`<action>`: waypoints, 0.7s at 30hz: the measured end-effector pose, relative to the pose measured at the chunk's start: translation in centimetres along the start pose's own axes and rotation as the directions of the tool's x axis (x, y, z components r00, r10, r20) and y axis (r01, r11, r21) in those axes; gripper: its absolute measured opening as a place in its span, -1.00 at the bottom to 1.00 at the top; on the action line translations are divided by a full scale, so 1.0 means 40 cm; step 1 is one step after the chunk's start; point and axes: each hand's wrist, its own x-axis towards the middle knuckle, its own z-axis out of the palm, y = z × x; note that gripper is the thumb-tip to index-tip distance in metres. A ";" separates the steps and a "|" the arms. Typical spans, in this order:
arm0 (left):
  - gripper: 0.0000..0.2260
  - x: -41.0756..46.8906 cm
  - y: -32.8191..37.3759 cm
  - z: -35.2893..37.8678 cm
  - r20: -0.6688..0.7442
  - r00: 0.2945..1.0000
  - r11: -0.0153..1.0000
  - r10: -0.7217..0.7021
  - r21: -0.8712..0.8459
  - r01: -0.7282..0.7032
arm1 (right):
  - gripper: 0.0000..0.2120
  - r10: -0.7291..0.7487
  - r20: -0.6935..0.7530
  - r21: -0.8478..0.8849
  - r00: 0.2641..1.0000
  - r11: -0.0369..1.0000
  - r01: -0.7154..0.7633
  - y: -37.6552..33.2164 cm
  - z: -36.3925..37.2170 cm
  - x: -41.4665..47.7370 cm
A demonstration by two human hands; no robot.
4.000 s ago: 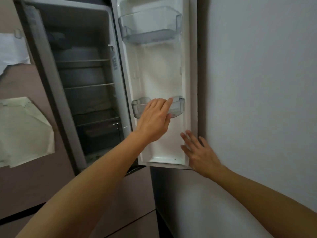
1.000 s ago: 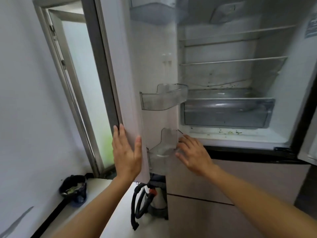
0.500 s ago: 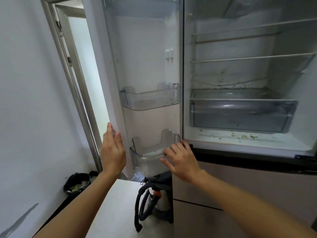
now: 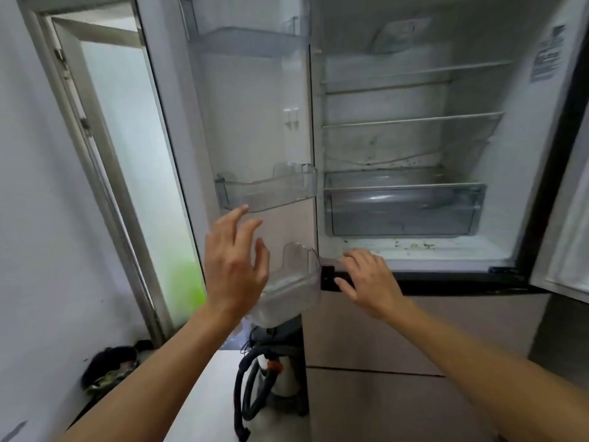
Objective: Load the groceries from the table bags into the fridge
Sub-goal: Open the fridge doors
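The fridge stood straight ahead with both doors swung wide. Its left door faced the camera and carried three clear bins: a top bin, a middle bin and a lower bin.

The left grip hung in front of that door, just below the middle bin and beside the left end of the lower bin. Its fingers were spread and relaxed, and it held nothing. Whether it touched the door lining could not be made out.

The right grip lay at the front ledge of the main compartment, just right of the lower bin. Its fingers were loosely bent over the ledge, seemingly resting there, with nothing grasped.

Inside were two shelves, a clear drawer beneath them, and green crumbs on the compartment floor near the right fingertips.

Left of the fridge was a pale door frame. Below the open door a black hose curled on the floor, and a dark bag sat against the wall.
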 end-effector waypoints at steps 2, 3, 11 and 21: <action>-0.81 0.019 0.057 0.045 0.083 0.989 0.991 0.120 -0.071 -0.114 | -0.60 0.081 0.045 -0.022 0.996 0.997 -0.080 0.071 -0.026 -0.005; -0.84 0.023 0.077 0.064 0.139 0.978 0.985 0.157 -0.088 -0.145 | -0.60 0.110 0.063 -0.030 0.992 0.994 -0.108 0.094 -0.038 -0.003; -0.81 0.121 0.198 0.444 0.505 0.845 0.981 0.177 -0.026 -0.190 | -0.60 0.315 0.115 -0.242 0.942 0.929 -0.281 0.424 -0.066 0.050; -0.63 0.306 0.186 0.965 0.638 0.768 0.960 -0.050 0.243 -0.139 | -0.47 0.300 0.131 -0.323 0.945 0.914 -0.246 0.864 0.050 0.279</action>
